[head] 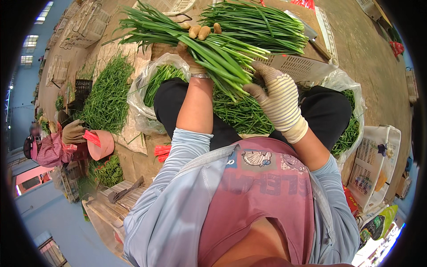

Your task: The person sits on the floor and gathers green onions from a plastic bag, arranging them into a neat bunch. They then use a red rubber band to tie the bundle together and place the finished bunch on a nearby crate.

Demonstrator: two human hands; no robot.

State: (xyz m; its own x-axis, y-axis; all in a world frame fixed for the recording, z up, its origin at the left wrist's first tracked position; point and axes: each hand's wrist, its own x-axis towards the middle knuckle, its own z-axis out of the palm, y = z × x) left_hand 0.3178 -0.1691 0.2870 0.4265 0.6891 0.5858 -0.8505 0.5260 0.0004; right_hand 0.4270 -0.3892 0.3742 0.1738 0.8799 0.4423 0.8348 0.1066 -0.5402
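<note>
A bundle of green garlic chives (213,56) lies across my left hand (196,43), whose gloved fingers with tan fingertips curl over the stalks. My right hand (278,96), in a striped knit glove, is beside the pale cut ends, with thumb and forefinger apart; whether it touches a stalk cannot be told. Behind, a larger pile of chives (257,26) rests on a board (318,40) over a white plastic crate. A knife (310,33) with a wooden handle lies at the board's right side. Loose green leaves (243,110) lie between the knees.
Clear plastic bags (136,100) of greens stand by both knees. A heap of leaves (106,96) covers sacking at the left, near a co-worker's gloved hand (74,131) and a pink bucket (101,147). Red ties (162,153) lie on the floor. A white crate (373,167) stands right.
</note>
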